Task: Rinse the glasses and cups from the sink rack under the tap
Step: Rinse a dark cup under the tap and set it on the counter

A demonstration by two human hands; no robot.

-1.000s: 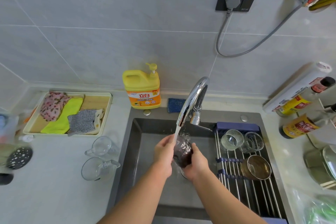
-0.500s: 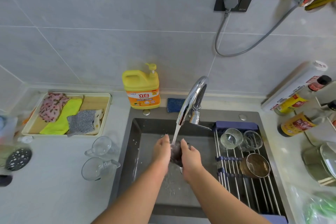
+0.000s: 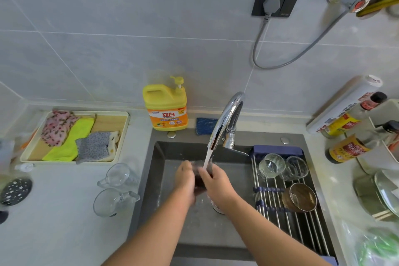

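While under tap (image 3: 224, 121), hands (image 3: 185, 181) round glass (image 3: 199, 180)

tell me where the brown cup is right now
In the head view, the brown cup sits on the sink rack at the right of the sink, nearer the person than the ribbed glass and right of the right hand.

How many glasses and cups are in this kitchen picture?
6. A dark glass held by the left hand and right hand under the tap; a ribbed glass, a clear glass and a brown cup on the sink rack; two clear mugs on the counter left of the sink.
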